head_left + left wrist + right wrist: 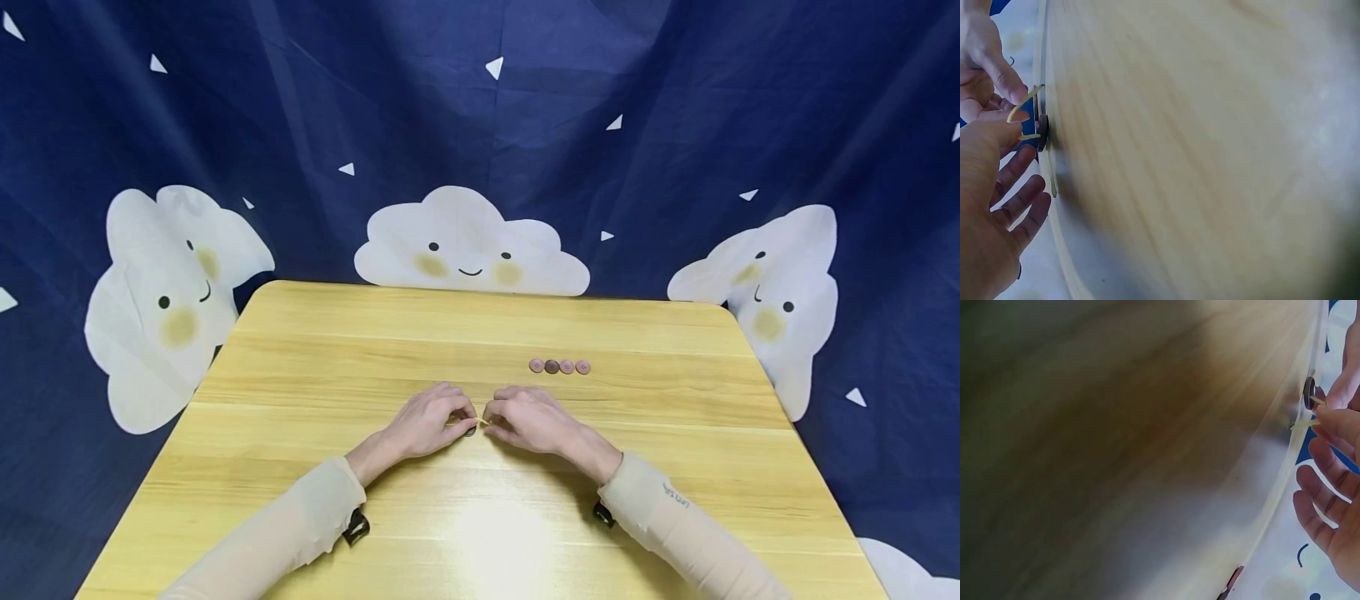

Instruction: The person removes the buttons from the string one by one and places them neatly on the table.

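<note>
Both hands meet low over the middle of the table. My left hand (427,421) pinches a thin yellow cord (482,421) between thumb and forefinger, its other fingers loosely bent. A dark round button (470,431) hangs at those fingertips; in the left wrist view the cord meets the face of this button (1043,132). Opposite, my right hand (536,419) pinches the cord too, and a short end (1294,426) sticks out past its fingertips. Whether the cord passes fully through the button's holes cannot be made out.
A row of several buttons lies beyond my right hand: pink ones (567,367) with a dark brown one (552,367) among them. The wooden table (337,333) reflects a bright glare near its front. Behind it hangs a dark blue curtain (420,100) with white clouds.
</note>
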